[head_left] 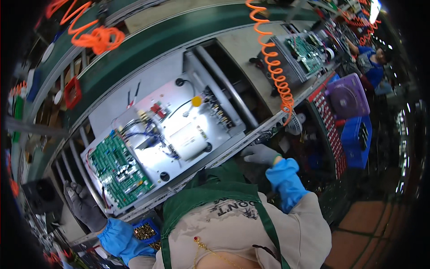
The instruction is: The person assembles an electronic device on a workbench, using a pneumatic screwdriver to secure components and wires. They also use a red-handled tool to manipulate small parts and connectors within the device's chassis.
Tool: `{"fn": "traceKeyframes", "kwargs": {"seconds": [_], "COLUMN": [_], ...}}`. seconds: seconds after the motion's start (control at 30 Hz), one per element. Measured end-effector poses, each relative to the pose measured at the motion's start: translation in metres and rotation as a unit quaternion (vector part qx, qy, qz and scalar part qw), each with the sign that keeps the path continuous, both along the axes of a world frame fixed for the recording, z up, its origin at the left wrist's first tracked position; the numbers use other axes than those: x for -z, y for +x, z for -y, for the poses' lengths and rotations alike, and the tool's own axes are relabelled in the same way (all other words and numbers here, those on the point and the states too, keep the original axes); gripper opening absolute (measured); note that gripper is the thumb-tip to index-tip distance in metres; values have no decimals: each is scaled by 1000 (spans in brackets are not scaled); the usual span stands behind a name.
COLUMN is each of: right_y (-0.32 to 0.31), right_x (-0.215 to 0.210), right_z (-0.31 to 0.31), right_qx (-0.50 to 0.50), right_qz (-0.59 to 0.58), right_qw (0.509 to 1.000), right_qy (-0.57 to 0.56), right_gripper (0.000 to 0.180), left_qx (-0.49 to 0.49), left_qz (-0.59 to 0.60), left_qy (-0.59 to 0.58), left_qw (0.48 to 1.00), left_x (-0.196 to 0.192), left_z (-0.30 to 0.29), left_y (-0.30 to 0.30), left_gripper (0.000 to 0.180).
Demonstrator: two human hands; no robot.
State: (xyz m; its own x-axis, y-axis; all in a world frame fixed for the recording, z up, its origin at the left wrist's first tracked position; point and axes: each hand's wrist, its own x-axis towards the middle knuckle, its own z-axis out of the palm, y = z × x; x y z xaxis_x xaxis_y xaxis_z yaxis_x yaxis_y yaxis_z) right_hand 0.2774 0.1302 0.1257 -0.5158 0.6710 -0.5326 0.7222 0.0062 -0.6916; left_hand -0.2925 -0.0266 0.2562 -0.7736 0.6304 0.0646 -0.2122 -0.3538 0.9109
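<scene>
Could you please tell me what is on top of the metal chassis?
On the metal chassis are a green circuit board, a white rounded part and wiring; whatever lies beneath the board is covered.

From the person's head, a wide fisheye view looked steeply down and forward, over the green apron (190, 204) at its lower edge. The metal chassis (152, 159) lay near, left of centre, while a co-worker (371, 65) appeared small and far off at upper right. Straight edges bowed toward the dark, rounded rim.
</scene>
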Motion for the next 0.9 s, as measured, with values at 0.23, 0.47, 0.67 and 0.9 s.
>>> {"fn": "traceKeyframes", "kwargs": {"seconds": [0.23,0.47,0.67,0.9], "right_y": [120,92,77,2], "right_x": [136,152,91,-165], "right_z": [-8,-13,-33,-53], "right_qx": [605,459,325,300], "right_qz": [-33,62,169,-179], "right_qw": [792,882,922,885], "right_qy": [-70,88,128,308], "right_gripper": [68,54,49,50], "left_qx": [76,74,141,309], "left_qz": [-33,-58,-125,-81], "left_qy": [-63,-94,-105,-116], "left_qw": [995,991,976,940], "left_x": [-16,-32,-40,-49], "left_z": [-73,-100,-132,-145], "left_y": [60,106,136,198], "left_gripper": [29,30,29,28]}}
